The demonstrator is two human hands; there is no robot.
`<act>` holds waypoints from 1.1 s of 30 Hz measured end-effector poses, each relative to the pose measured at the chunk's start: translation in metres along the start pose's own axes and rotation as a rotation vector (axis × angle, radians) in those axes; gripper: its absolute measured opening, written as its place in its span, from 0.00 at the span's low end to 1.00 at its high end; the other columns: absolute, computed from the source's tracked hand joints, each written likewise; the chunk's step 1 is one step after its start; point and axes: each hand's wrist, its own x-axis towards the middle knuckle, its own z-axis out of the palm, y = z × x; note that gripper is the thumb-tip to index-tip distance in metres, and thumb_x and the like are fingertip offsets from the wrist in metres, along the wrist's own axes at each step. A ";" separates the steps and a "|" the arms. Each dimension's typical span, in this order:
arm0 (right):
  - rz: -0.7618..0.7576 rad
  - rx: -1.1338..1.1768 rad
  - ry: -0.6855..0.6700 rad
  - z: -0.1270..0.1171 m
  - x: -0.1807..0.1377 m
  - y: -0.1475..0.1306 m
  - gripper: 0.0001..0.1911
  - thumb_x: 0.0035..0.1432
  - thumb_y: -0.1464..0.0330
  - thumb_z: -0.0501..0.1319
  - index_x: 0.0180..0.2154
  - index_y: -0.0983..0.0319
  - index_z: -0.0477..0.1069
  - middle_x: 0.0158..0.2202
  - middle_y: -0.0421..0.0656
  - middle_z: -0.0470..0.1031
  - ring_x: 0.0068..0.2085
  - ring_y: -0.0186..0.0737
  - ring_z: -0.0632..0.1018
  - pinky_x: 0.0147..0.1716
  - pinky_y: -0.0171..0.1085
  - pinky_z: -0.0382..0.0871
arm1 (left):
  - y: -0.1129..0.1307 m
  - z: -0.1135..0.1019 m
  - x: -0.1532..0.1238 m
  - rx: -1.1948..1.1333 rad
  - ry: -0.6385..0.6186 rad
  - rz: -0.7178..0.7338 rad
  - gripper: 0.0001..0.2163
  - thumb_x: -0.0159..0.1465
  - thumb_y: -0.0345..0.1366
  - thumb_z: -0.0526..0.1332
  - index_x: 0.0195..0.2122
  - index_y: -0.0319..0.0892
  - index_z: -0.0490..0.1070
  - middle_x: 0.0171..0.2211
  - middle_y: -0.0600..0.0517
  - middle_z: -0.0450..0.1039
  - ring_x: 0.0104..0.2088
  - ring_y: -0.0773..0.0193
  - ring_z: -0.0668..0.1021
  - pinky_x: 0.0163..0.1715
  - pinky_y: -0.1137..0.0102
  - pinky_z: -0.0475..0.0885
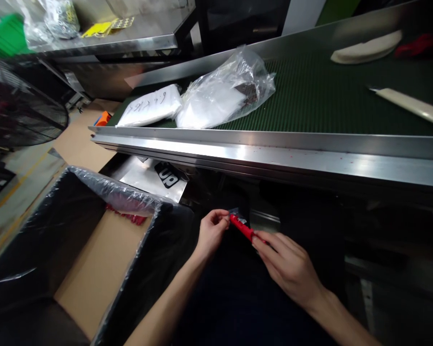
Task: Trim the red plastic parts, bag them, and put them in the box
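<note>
In front of my body, below the conveyor edge, my right hand (286, 262) grips the lower end of a slim red plastic piece (242, 227) between thumb and fingers. The piece slants up to the left and has small notches along it. At its upper end, my left hand (214, 228) is closed in a pinch; what sits between those fingertips is too small to make out. A bit of clear film (234, 211) shows just behind the red tip.
A green ribbed conveyor (310, 96) with a metal rail (274, 149) runs across, carrying a clear bag (220, 91), a white packet (149, 105) and a pale-handled knife (411, 103). At left stands a box lined with black plastic (166, 230), several red pieces (130, 217) inside. A fan (21, 105) stands beyond.
</note>
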 end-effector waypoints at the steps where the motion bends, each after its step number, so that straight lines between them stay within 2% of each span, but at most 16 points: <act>1: 0.001 -0.004 -0.002 0.011 -0.001 0.002 0.18 0.59 0.81 0.57 0.50 0.67 0.71 0.46 0.52 0.75 0.43 0.41 0.75 0.40 0.40 0.73 | -0.006 -0.004 0.004 0.035 0.001 0.003 0.05 0.64 0.33 0.63 0.39 0.36 0.71 0.32 0.53 0.72 0.31 0.67 0.75 0.35 0.68 0.74; 4: -0.008 -0.041 -0.036 0.037 -0.002 0.003 0.17 0.59 0.82 0.55 0.49 0.69 0.72 0.46 0.52 0.75 0.43 0.41 0.75 0.40 0.39 0.72 | -0.020 -0.019 0.014 0.162 0.010 0.018 0.06 0.65 0.35 0.62 0.38 0.36 0.70 0.30 0.54 0.71 0.29 0.67 0.74 0.32 0.68 0.73; 6: -0.022 -0.079 -0.084 0.045 0.000 0.002 0.18 0.59 0.83 0.54 0.49 0.68 0.72 0.48 0.52 0.75 0.43 0.42 0.75 0.39 0.40 0.71 | -0.025 -0.030 0.017 0.263 0.031 0.055 0.07 0.65 0.36 0.62 0.38 0.37 0.71 0.31 0.53 0.72 0.31 0.66 0.75 0.34 0.67 0.73; 9: -0.063 -0.136 -0.143 0.045 0.004 -0.001 0.19 0.59 0.83 0.52 0.49 0.69 0.73 0.49 0.52 0.75 0.42 0.44 0.73 0.37 0.41 0.70 | -0.025 -0.042 0.016 0.405 0.049 0.130 0.08 0.65 0.38 0.63 0.38 0.37 0.72 0.32 0.53 0.72 0.33 0.64 0.75 0.38 0.64 0.72; 11: -0.099 -0.164 -0.167 0.042 0.007 -0.002 0.18 0.60 0.83 0.52 0.48 0.70 0.73 0.50 0.54 0.75 0.41 0.45 0.72 0.36 0.42 0.68 | -0.023 -0.046 0.013 0.479 0.050 0.174 0.09 0.65 0.39 0.62 0.36 0.37 0.72 0.30 0.53 0.71 0.31 0.64 0.74 0.37 0.65 0.72; 15: -0.159 -0.173 -0.187 0.038 0.013 -0.002 0.18 0.61 0.81 0.51 0.48 0.70 0.73 0.49 0.53 0.75 0.39 0.44 0.72 0.34 0.42 0.66 | -0.016 -0.044 0.004 0.545 0.067 0.294 0.09 0.67 0.39 0.58 0.37 0.38 0.71 0.31 0.53 0.70 0.32 0.64 0.72 0.38 0.65 0.69; 18: -0.136 -0.134 -0.139 0.037 0.016 -0.005 0.18 0.60 0.82 0.52 0.48 0.70 0.73 0.48 0.53 0.76 0.39 0.43 0.74 0.34 0.42 0.66 | -0.009 -0.038 -0.005 0.527 0.063 0.383 0.08 0.68 0.37 0.56 0.36 0.39 0.70 0.34 0.52 0.68 0.35 0.63 0.72 0.40 0.65 0.68; 24: 0.101 0.034 0.116 0.032 0.019 -0.030 0.11 0.60 0.79 0.58 0.44 0.65 0.74 0.41 0.47 0.79 0.39 0.38 0.79 0.39 0.38 0.71 | -0.002 -0.021 -0.030 0.374 0.215 0.393 0.07 0.69 0.37 0.53 0.37 0.43 0.69 0.35 0.51 0.69 0.36 0.63 0.73 0.39 0.69 0.67; 26: 0.259 0.076 0.230 0.032 0.022 -0.041 0.08 0.60 0.76 0.60 0.42 0.66 0.73 0.37 0.46 0.80 0.36 0.37 0.80 0.39 0.36 0.73 | -0.006 -0.012 -0.036 0.306 0.263 0.374 0.06 0.69 0.37 0.54 0.39 0.43 0.69 0.36 0.51 0.70 0.37 0.62 0.73 0.40 0.69 0.67; 28: 0.440 0.123 0.308 0.032 0.027 -0.050 0.06 0.61 0.74 0.60 0.42 0.66 0.72 0.33 0.45 0.80 0.32 0.36 0.81 0.33 0.32 0.75 | -0.011 -0.002 -0.039 0.237 0.293 0.349 0.05 0.68 0.37 0.55 0.39 0.43 0.68 0.35 0.51 0.71 0.35 0.63 0.74 0.39 0.69 0.68; 30: 0.570 0.192 0.316 0.032 0.032 -0.055 0.07 0.63 0.73 0.58 0.44 0.66 0.70 0.31 0.43 0.80 0.29 0.35 0.81 0.28 0.28 0.74 | -0.016 0.007 -0.040 0.170 0.312 0.331 0.05 0.68 0.37 0.56 0.40 0.43 0.67 0.34 0.52 0.71 0.34 0.64 0.74 0.37 0.70 0.69; 33: 0.603 0.287 0.270 0.035 0.033 -0.054 0.08 0.66 0.73 0.54 0.46 0.65 0.68 0.32 0.42 0.80 0.30 0.34 0.81 0.27 0.27 0.75 | -0.017 0.014 -0.039 0.084 0.321 0.320 0.05 0.69 0.38 0.55 0.39 0.43 0.67 0.33 0.52 0.71 0.34 0.64 0.75 0.36 0.70 0.70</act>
